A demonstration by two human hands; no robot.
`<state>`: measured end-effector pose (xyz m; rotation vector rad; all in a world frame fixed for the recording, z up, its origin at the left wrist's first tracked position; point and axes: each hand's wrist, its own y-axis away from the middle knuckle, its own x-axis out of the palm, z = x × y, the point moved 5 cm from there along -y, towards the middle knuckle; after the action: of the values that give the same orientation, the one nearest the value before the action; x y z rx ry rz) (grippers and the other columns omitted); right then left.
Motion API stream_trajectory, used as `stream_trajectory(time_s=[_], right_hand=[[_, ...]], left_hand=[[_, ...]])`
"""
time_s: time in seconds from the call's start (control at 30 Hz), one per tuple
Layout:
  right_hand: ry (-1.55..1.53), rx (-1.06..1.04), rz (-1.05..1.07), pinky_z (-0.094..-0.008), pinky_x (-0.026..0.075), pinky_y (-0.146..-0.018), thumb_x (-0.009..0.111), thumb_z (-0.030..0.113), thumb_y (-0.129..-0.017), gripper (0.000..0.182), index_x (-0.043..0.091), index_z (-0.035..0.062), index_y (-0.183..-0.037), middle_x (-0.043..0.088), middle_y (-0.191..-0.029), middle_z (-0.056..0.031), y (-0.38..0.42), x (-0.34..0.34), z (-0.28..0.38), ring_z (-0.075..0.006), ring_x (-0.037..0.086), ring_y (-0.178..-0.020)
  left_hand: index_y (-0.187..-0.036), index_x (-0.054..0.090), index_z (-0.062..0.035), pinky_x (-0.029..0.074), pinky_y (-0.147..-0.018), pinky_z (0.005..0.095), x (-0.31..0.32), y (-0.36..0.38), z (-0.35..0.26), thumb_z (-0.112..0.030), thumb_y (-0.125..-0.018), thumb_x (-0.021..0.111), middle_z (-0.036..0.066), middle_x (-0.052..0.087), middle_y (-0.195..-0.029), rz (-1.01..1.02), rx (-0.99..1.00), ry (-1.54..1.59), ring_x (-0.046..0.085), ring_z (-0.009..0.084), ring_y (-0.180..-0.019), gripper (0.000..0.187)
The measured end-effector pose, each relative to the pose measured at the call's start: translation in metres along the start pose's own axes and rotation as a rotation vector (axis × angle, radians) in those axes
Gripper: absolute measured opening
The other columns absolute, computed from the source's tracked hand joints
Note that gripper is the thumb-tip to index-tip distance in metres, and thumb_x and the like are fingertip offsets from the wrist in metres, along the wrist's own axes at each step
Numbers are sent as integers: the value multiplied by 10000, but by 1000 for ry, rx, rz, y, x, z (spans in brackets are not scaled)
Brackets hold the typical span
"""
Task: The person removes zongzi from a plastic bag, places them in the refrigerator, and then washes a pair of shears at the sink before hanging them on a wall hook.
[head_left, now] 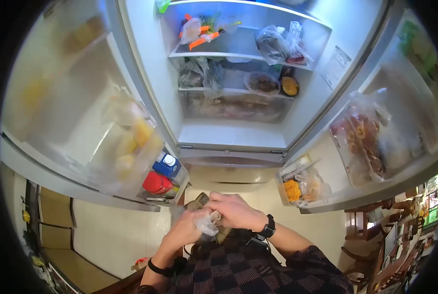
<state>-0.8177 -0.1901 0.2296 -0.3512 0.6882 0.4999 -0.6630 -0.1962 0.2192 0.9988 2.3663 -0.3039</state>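
Note:
My left hand [187, 226] and my right hand [236, 210] are together at the bottom centre, close to my body. Both have their fingers closed on the gathered top of a clear plastic bag [207, 224]. Something greenish-brown [197, 202] shows beside the hands; what it is cannot be made out. In front of me stands an open fridge [228, 132] with bags on its shelves, a lidded-looking container [262, 83] and a yellow cut piece [290, 86].
Both fridge doors stand open. The left door bin holds a blue carton [167, 164] and a red package [157, 182]; the right door holds bagged food [363, 134] and an orange item [292, 190]. Wooden chairs [361, 250] are at lower right.

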Motion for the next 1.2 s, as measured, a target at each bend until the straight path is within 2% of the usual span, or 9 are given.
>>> stream_trajectory(time_s=[0.13,0.37,0.43,0.57,0.67,0.77,0.87,0.97,1.2], right_hand=[[95,66,-34,-457,502,-692,687,18,-672,279,635,46,-945,569,-942,-100,3,-13,-26,-355,616,-870],[198,26,-175,-430,528,-693,661,-9,-655,255,619,33,-903,573,-925,-93,1,-41,-40,-329,625,-844],[219,25,-198,-422,533,-697,657,40,-730,154,618,30,-879,537,-904,-102,-3,-51,-36,-317,626,-824],[205,-13,-347,-408,533,-673,666,31,-729,215,645,44,-942,540,-891,-93,-10,-69,-27,-309,630,-798],[211,22,-513,-399,531,-647,665,-26,-713,308,720,95,-991,611,-852,-75,-17,-96,-25,-301,619,-702],[248,48,-649,-376,506,-603,656,-33,-757,243,740,94,-946,625,-811,-92,-22,-125,-19,-292,615,-654],[210,218,-891,-355,470,-593,620,-18,-830,187,731,69,-953,598,-772,-113,-36,-156,-27,-283,597,-649],[213,219,-1164,-331,452,-588,608,-23,-865,183,740,42,-973,606,-780,-126,-58,-170,-43,-267,583,-634],[155,193,-1352,-334,444,-594,620,-16,-861,158,737,-4,-967,606,-776,-134,-109,-188,-108,-265,587,-643]], left_hand=[[-1003,628,-37,463,-728,493,2,-32,-7,-125,-835,597,211,657,-896,-49,68,28,606,441,-863,193],[-1064,662,-49,473,-764,468,-6,-69,-13,-101,-820,620,182,684,-961,26,133,24,625,410,-907,253],[-1100,679,-45,488,-784,441,-17,-70,-16,-77,-810,635,142,719,-1021,-94,146,51,654,358,-939,295],[-1145,687,-38,491,-777,382,-31,-71,-8,-51,-812,627,108,742,-1093,-140,123,167,676,269,-989,339],[-1263,641,-7,458,-718,291,-51,-69,-1,-34,-834,600,44,720,-932,-259,100,460,633,169,-878,432],[-1400,510,49,372,-649,211,-67,-64,35,-52,-893,576,-54,450,-750,-390,-21,629,424,60,-697,521],[-1369,541,35,380,-648,218,-73,-69,48,-50,-909,565,-49,478,-766,-445,-123,716,444,62,-701,468],[-1319,578,14,405,-647,225,-63,-70,56,-45,-923,549,-37,479,-753,-312,-92,602,462,69,-703,402],[-1252,615,3,396,-641,234,-77,-58,60,-22,-912,538,-24,487,-759,-210,-65,394,455,84,-673,349]])
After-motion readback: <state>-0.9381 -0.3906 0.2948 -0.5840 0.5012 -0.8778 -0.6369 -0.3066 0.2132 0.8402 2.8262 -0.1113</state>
